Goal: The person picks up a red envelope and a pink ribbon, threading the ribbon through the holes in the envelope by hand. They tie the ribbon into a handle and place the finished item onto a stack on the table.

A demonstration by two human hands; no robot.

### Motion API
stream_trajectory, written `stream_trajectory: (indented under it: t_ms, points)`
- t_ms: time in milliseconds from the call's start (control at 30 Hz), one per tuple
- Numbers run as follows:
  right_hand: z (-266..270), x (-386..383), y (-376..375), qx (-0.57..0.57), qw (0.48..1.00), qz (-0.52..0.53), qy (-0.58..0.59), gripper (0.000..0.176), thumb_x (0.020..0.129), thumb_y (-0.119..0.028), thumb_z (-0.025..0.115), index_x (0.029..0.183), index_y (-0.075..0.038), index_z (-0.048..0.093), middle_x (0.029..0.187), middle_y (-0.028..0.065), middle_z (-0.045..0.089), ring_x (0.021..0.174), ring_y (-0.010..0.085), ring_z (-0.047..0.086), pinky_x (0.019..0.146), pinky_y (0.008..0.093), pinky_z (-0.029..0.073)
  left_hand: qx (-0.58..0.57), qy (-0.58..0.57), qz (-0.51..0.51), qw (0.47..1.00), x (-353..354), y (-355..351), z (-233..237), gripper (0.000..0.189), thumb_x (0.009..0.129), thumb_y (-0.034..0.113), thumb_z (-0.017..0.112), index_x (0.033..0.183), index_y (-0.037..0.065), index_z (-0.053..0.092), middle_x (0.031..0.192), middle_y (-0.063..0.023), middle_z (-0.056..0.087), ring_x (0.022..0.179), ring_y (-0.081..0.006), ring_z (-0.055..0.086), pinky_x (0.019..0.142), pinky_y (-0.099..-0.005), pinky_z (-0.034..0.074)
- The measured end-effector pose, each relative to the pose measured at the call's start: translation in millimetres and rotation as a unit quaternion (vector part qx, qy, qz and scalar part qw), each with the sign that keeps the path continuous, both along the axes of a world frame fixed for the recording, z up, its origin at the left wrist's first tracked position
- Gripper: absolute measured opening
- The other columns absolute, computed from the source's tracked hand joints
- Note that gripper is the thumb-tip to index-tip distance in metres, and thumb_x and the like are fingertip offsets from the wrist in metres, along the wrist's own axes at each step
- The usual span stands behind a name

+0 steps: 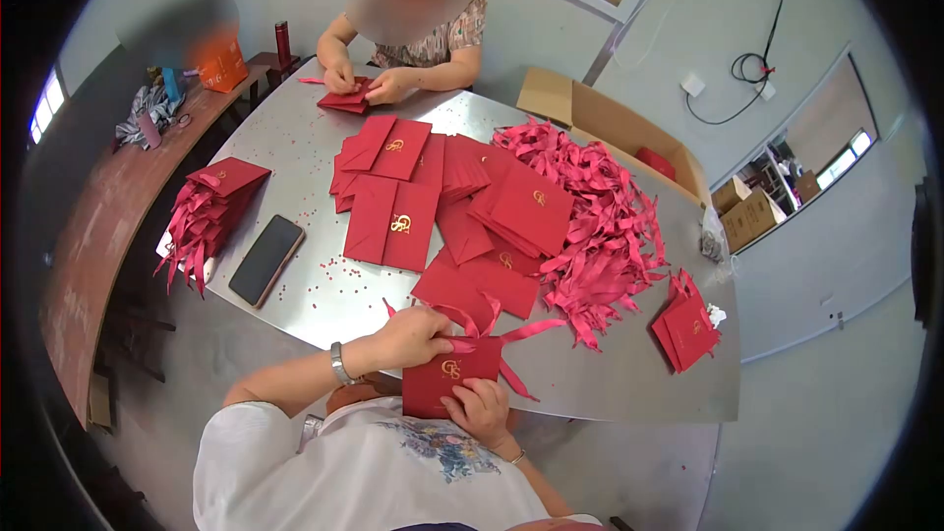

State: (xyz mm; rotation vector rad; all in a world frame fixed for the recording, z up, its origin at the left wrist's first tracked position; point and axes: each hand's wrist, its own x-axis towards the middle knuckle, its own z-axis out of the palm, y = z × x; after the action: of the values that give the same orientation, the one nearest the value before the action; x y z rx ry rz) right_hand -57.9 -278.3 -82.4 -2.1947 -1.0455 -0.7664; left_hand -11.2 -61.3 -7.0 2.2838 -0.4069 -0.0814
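Note:
A small red paper bag with a gold logo is held against the near edge of the table, in front of my body. My left hand, with a watch on its wrist, is closed at the bag's top edge and pinches a pink-red ribbon there. Loose ends of this ribbon trail to the right. My right hand grips the bag's lower right side, fingers lying over its front and the thumb hidden. Just beyond the hands lie flat red bags in overlapping stacks.
A big heap of pink-red ribbons covers the right of the metal table. Finished-looking bags with ribbons and a phone lie left; more bags stand right. Across sits a co-worker handling a red bag. Behind is a cardboard box.

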Motion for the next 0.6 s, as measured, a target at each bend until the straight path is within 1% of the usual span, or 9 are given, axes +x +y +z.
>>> stream_trajectory:
  t_ms: [67,167,233,300,367,433,500,533,600]
  points:
    - [1.5,-3.3,-5.0,0.007,1.000,-0.009,0.022,0.036,0.072,-0.021,0.079,0.102,-0.009,0.063,0.107,0.0104,0.059,0.097,0.0268,0.057,0.084,0.0375,0.045,-0.031,0.022,0.011,0.999,-6.2,-2.0,13.2,0.017,0.079,0.017,0.070,0.084,0.002,0.064,0.073,-0.0163,0.062,0.069,-0.0321,0.061,0.063,-0.0390,0.047]
    - [34.7,-13.6,-10.6,0.073,0.987,-0.138,0.042,0.058,0.072,-0.016,0.077,0.119,0.002,0.050,0.121,0.0202,0.051,0.102,0.0313,0.055,0.087,0.0399,0.045,-0.063,0.055,0.015,0.996,-12.5,-0.8,46.7,0.015,0.080,0.016,0.069,0.087,0.004,0.064,0.080,-0.0155,0.064,0.077,-0.0348,0.062,0.069,-0.0417,0.048]
    - [45.1,-16.9,-9.1,0.282,0.908,-0.090,0.298,0.056,0.075,-0.011,0.073,0.123,0.005,0.047,0.119,0.0202,0.054,0.103,0.0279,0.056,0.085,0.0385,0.047,-0.088,-0.012,-0.012,0.996,-14.2,-1.2,59.5,0.013,0.079,0.012,0.069,0.085,0.003,0.063,0.077,-0.0138,0.063,0.073,-0.0319,0.060,0.066,-0.0392,0.048]
    - [60.6,-11.7,-16.4,0.256,0.908,-0.075,0.323,0.039,0.077,-0.008,0.071,0.111,0.003,0.055,0.098,0.0149,0.064,0.087,0.0204,0.062,0.075,0.0334,0.051,-0.093,-0.131,-0.065,0.985,-13.2,-3.0,71.0,0.013,0.076,0.008,0.072,0.083,0.003,0.063,0.077,-0.0110,0.061,0.071,-0.0276,0.059,0.064,-0.0354,0.047]
    - [84.5,-7.5,-24.4,0.236,0.911,-0.081,0.329,0.024,0.077,-0.009,0.073,0.096,0.000,0.061,0.082,0.0124,0.066,0.073,0.0171,0.063,0.067,0.0313,0.051,-0.103,-0.146,-0.064,0.982,-12.1,-10.7,82.2,0.016,0.074,0.005,0.073,0.086,0.002,0.063,0.075,-0.0102,0.060,0.072,-0.0258,0.059,0.064,-0.0338,0.047]
    - [92.9,-1.7,-35.5,0.230,0.927,-0.085,0.283,0.021,0.078,-0.009,0.073,0.093,0.000,0.061,0.081,0.0149,0.066,0.070,0.0168,0.063,0.064,0.0309,0.051,-0.083,-0.128,-0.010,0.988,-11.8,-11.8,73.8,0.027,0.072,0.002,0.073,0.097,0.002,0.063,0.087,-0.0118,0.063,0.079,-0.0254,0.061,0.068,-0.0335,0.048]
    - [96.8,3.7,-57.0,0.241,0.917,-0.139,0.286,0.020,0.080,-0.007,0.070,0.095,-0.001,0.059,0.085,0.0103,0.066,0.074,0.0139,0.061,0.067,0.0295,0.050,-0.051,-0.184,0.035,0.981,-5.0,-13.7,67.5,0.037,0.073,0.000,0.071,0.109,0.002,0.061,0.099,-0.0143,0.064,0.088,-0.0274,0.062,0.076,-0.0339,0.049]
    - [95.2,8.9,-70.0,0.337,0.878,-0.167,0.297,0.020,0.081,-0.008,0.070,0.097,-0.001,0.060,0.084,0.0077,0.064,0.074,0.0137,0.059,0.067,0.0293,0.049,-0.026,-0.238,0.049,0.970,-0.4,-12.0,63.3,0.041,0.074,-0.001,0.070,0.114,0.001,0.060,0.103,-0.0150,0.063,0.091,-0.0273,0.062,0.079,-0.0335,0.048]
    - [91.8,26.5,-104.7,0.458,0.817,-0.242,0.254,0.020,0.084,-0.009,0.067,0.100,-0.002,0.059,0.086,0.0027,0.060,0.077,0.0105,0.055,0.068,0.0279,0.048,-0.040,-0.196,0.083,0.976,0.5,-8.2,50.2,0.043,0.076,-0.003,0.066,0.118,0.000,0.058,0.104,-0.0139,0.063,0.096,-0.0253,0.061,0.083,-0.0329,0.047]
